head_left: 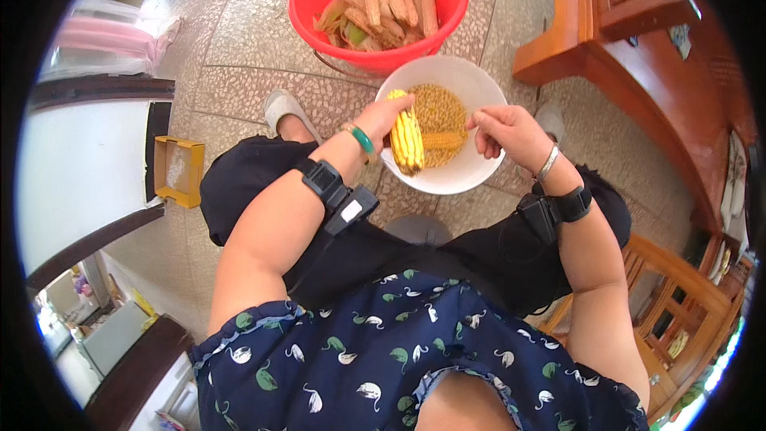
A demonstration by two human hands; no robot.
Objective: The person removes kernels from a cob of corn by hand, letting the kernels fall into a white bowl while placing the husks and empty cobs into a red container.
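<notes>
An ear of corn (408, 141) with rows of yellow kernels, some rows bare, is gripped in my left hand (386, 118) above the left side of a white bowl (449, 183). Inside the bowl lie loose corn kernels (437, 104) and a second ear of corn (444, 141). My right hand (508, 134) hovers by the bowl's right rim, apart from the held ear. Its fingers are curled in, thumb against the index finger; whether anything small is between them is hidden.
Beyond the bowl stands a red basin (381, 57) filled with stripped cobs (391, 0) and husks. Wooden furniture (550, 56) borders the right side, and a wooden chair (670, 287) stands at lower right. A small yellow box (190, 173) sits on the floor at left.
</notes>
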